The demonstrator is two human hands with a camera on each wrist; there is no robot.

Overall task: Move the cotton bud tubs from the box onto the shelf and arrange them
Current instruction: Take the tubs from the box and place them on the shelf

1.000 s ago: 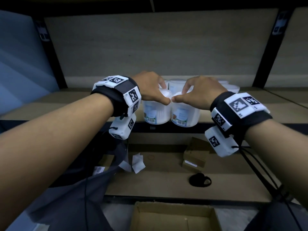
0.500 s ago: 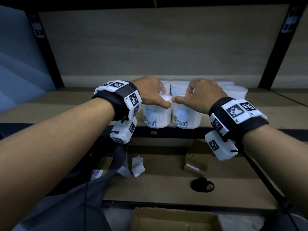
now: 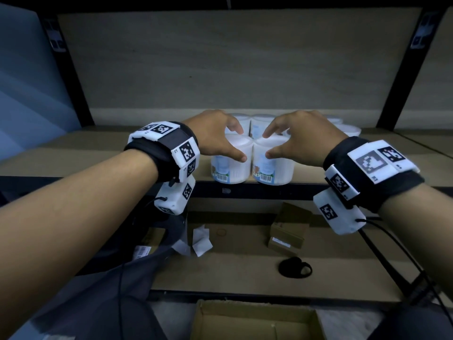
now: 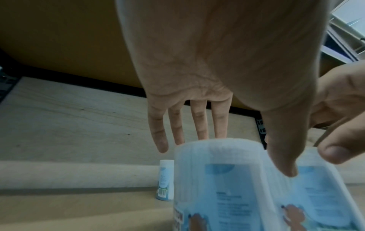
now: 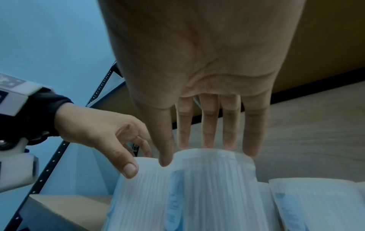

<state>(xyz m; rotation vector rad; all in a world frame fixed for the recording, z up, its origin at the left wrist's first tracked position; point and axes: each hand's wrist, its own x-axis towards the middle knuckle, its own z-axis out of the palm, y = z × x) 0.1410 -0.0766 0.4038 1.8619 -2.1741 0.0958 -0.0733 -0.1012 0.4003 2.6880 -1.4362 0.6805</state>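
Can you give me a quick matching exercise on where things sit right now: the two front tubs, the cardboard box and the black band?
Things:
1. left front tub
2. right front tub
3. cardboard box
4. black band

Places:
A. on the lower shelf, right of centre
B. on the floor, open, below the shelves
C. at the upper shelf front edge, under the left hand
D. at the upper shelf front edge, under the right hand

Pairs: 1-C, 2-D, 3-B, 4-A
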